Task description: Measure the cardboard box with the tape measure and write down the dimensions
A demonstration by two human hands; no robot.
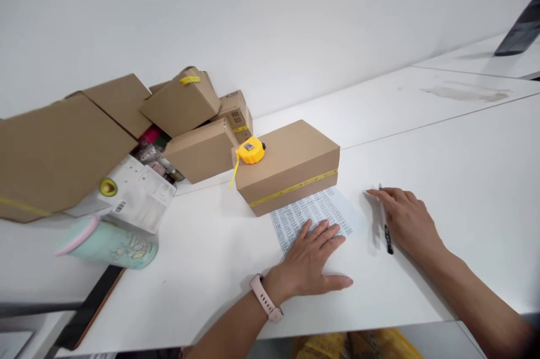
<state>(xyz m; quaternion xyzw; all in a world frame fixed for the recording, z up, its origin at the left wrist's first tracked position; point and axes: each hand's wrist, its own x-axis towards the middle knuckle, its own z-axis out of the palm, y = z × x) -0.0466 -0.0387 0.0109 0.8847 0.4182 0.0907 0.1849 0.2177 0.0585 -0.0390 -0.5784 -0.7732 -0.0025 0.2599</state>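
Note:
My left hand (311,260), with a pink watch band (265,297) at the wrist, lies flat with fingers spread. Its fingertips rest on a printed sheet (301,217) covered in small rows of characters. The far edge of the sheet runs up to or under a closed cardboard box (289,159) with yellow tape along its side. On the box's left end sits a yellow tape measure (252,151), its blade poking out over the edge. To the right of the sheet, my right hand (411,224) grips a slim pen (385,229) with a dark end; its fingers partly hide the pen.
Several cardboard boxes (202,151) crowd the back left against the wall. A white package (141,193) and a mint tumbler (118,243) with a pink rim stand nearer. A dark bottle (521,27) is at the far right. Yellow bags (358,345) show below the table's front edge.

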